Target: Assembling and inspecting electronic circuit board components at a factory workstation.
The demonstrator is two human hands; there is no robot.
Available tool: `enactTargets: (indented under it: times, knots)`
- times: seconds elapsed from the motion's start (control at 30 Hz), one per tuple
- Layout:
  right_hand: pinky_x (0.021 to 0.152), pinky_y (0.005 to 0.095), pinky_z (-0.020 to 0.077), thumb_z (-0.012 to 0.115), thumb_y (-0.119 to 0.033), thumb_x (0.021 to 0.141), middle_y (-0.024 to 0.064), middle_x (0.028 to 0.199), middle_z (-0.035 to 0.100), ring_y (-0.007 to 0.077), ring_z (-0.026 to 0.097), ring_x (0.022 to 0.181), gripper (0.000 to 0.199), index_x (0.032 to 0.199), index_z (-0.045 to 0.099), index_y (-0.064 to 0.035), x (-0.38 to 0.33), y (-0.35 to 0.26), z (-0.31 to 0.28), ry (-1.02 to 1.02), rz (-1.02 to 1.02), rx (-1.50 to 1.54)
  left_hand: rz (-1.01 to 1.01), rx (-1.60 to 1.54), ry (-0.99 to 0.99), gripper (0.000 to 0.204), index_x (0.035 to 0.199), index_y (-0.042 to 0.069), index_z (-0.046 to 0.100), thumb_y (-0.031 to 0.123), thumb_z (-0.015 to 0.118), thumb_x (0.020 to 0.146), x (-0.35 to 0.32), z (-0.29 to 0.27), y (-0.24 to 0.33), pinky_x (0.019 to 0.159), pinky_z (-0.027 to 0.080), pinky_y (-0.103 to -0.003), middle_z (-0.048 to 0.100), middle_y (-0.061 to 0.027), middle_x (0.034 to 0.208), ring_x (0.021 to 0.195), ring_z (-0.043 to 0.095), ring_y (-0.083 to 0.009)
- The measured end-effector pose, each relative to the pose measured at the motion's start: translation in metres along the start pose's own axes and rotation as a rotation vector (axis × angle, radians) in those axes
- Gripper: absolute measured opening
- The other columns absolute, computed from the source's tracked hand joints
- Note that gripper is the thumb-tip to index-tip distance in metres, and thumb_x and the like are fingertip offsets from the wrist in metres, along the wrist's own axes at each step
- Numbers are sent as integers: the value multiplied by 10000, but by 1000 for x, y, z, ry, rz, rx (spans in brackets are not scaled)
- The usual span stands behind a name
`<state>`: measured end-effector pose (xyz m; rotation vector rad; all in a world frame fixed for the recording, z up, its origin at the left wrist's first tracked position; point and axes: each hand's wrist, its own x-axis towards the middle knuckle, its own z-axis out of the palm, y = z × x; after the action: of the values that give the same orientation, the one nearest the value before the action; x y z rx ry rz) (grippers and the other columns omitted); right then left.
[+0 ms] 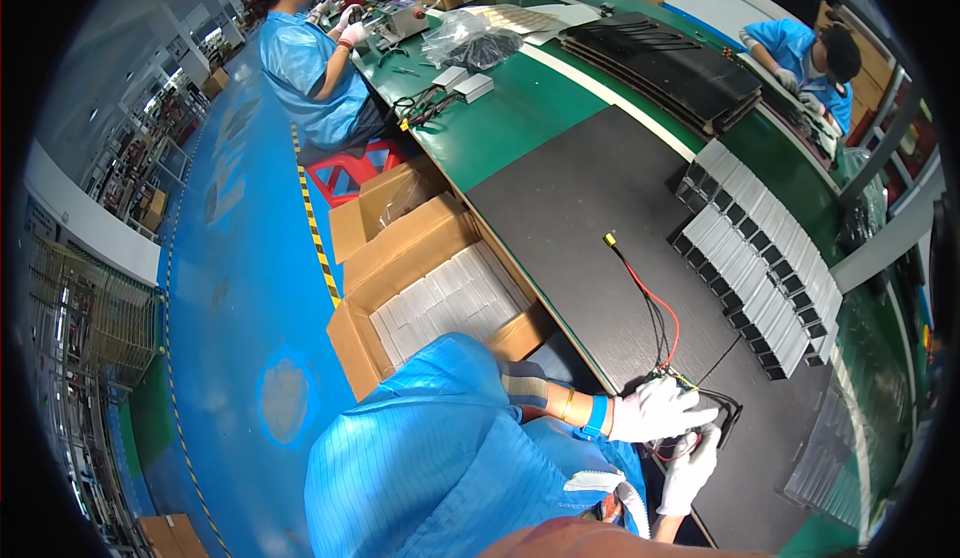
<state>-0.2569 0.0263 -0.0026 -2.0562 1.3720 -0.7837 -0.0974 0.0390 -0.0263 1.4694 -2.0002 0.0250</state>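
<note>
Both of my hands wear white gloves and are close together at the near edge of the black mat [570, 188]. My left hand [660, 410], with a blue band at its wrist, is closed over a bundle of wires [683, 380]. Just below it, my right hand [692, 470] pinches the same bundle near a loop of thin red wire. What sits between the fingers is mostly hidden. From the bundle, a red lead [672, 310] and black leads run away across the mat to a yellow connector [610, 240].
Rows of grey metal cases [750, 258] stand on the mat's right side. Clear plastic trays [830, 448] lie nearer. An open carton [365, 343] of white boxes is at my left. Black boards [660, 58] are stacked farther back. Two people in blue work across the bench.
</note>
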Motion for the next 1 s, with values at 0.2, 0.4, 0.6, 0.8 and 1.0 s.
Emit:
enactTargets:
  times: [0.2, 0.4, 0.6, 0.8, 1.0]
  knots:
    - [719, 439, 495, 515, -90, 868, 139, 1024, 620, 353, 633, 830, 257, 1119, 572, -92, -5, -8, -13, 11, -79, -349, 139, -130, 101, 269, 1062, 141, 596, 232, 548, 813, -7, 13, -12, 700, 477, -348, 560, -46, 1024, 814, 556, -232]
    - [528, 357, 474, 551, -181, 908, 51, 717, 597, 230, 603, 598, 196, 1089, 586, -116, -11, 22, -23, 167, -202, -493, 25, -571, -125, 182, 978, 135, 632, 251, 596, 842, 6, -7, -18, 787, 427, -394, 576, -53, 970, 896, 550, -241]
    - [446, 178, 264, 463, -287, 969, -48, 745, 422, 28, 318, 505, 338, 1202, 525, -50, -3, -21, -54, 722, 494, 850, 60, -648, 32, 207, 931, 101, 631, 273, 588, 824, 3, 0, -14, 747, 443, -411, 588, -80, 857, 821, 570, -274]
    - [743, 350, 504, 675, -249, 829, 151, 1036, 640, 259, 640, 820, 417, 1155, 577, -7, -3, -76, -13, 122, -61, -187, -42, -562, -113, 217, 978, 107, 627, 257, 591, 824, 5, -5, -16, 777, 447, -399, 601, -96, 927, 892, 574, -270]
    - [704, 361, 511, 646, -246, 870, 126, 885, 680, 267, 658, 741, 306, 1091, 616, -37, 5, -69, -11, 102, -26, -167, -22, -636, -63, 211, 939, 87, 609, 143, 608, 735, 3, 0, -17, 797, 444, -396, 567, -82, 969, 919, 557, -269]
